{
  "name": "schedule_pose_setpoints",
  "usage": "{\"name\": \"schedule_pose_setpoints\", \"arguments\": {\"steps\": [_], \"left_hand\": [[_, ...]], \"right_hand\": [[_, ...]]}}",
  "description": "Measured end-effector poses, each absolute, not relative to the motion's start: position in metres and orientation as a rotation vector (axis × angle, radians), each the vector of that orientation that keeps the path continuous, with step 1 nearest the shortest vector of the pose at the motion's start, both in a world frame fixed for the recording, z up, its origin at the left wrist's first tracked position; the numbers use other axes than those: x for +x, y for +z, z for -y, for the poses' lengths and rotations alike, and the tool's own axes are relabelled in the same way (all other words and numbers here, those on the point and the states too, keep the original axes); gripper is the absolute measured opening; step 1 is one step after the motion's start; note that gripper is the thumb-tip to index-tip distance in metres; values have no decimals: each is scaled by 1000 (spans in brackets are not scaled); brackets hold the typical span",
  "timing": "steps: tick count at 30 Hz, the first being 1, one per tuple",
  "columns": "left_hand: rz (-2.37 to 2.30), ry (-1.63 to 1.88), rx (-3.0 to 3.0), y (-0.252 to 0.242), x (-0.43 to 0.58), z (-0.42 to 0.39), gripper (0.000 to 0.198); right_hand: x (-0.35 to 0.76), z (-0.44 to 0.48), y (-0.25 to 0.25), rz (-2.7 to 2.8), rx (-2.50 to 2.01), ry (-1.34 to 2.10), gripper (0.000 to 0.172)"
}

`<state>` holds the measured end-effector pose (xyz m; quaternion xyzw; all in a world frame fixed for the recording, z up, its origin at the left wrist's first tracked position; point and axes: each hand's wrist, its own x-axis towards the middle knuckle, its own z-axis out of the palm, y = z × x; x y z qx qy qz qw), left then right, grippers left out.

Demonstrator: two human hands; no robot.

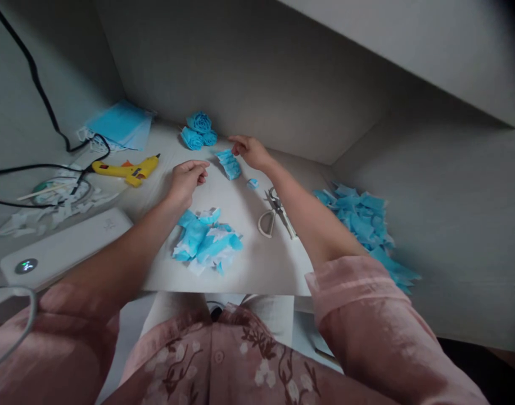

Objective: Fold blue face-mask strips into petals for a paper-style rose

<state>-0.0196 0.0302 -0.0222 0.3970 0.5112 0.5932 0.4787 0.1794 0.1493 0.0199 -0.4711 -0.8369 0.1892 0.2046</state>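
My right hand [249, 151] reaches to the back of the table, its fingertips pinched at the top end of a folded blue strip [229, 163] that lies on the surface. My left hand [186, 179] hovers just left of the strip with its fingers curled in; nothing shows in them. Behind the strip sit three rolled blue flowers [198, 130]. A tiny blue roll [252, 183] lies right of the strip, below my right wrist. A heap of blue and white scraps [207, 241] lies near the front edge, under my left forearm.
Scissors [275, 214] lie shut under my right forearm. A yellow glue gun [129, 169] with a black cable lies at the left, blue sheets [119, 124] behind it. A white box [63, 244] is at front left. A pile of blue cut pieces [362, 222] spreads at the right.
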Motion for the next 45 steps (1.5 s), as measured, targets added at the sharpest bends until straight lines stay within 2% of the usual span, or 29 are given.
{"name": "schedule_pose_setpoints", "arguments": {"steps": [4,10,16,21,24,28,33,36,41,45], "left_hand": [[-1316,1515,1059,-24,-22,-35,19],[-1259,1468,1192,-37,-24,-43,38],[-1328,1450,1279,-43,-26,-46,16],[-1106,1538,1104,-31,-23,-42,14],[-999,1485,1000,-23,-22,-37,16],[-957,1375,976,-15,-20,-29,21],[-945,1319,1023,-13,-18,-26,18],[-946,1300,1020,-13,-17,-26,18],[-917,1256,1001,-11,-16,-24,37],[-882,1219,1095,-13,-18,-23,29]], "right_hand": [[174,-149,22,2339,-1213,622,53],[165,-138,23,2314,-1052,746,40],[161,-123,26,2352,-978,726,36],[174,-119,35,2063,-1098,945,41],[184,-110,41,1869,-1168,1028,38],[189,-90,42,1872,-1173,1176,24],[184,-71,36,1894,-1162,1315,24],[180,-70,32,1868,-1142,1333,18],[177,-67,28,1818,-1153,1293,14],[178,-57,21,1703,-1142,1272,16]]}}
